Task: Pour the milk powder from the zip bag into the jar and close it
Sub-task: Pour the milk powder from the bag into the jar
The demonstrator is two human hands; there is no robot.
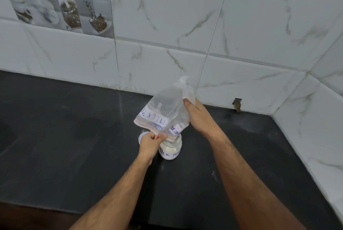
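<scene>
Clear zip bag (pixel 163 107), labelled, nearly emptied, is held upturned over a powder-filled jar (pixel 170 150). Its mouth is pinched by the left hand (pixel 149 143); its bottom is gripped by the right hand (pixel 199 116).

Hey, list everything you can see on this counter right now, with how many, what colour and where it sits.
zip bag: one, clear plastic with a white handwritten label, held upside down, mouth at the jar's opening.
jar: one, clear with white powder inside and a white label, upright on the counter under the bag.
lid: one, white, on the counter left of the jar, partly hidden by the left hand.
counter: one, black, filling the lower frame.
wall tiles: white marbled, behind and right of the counter; a picture-tile panel at upper left.
left hand: one, pinching the bag's mouth edge.
right hand: one, holding the bag's raised bottom.
</scene>
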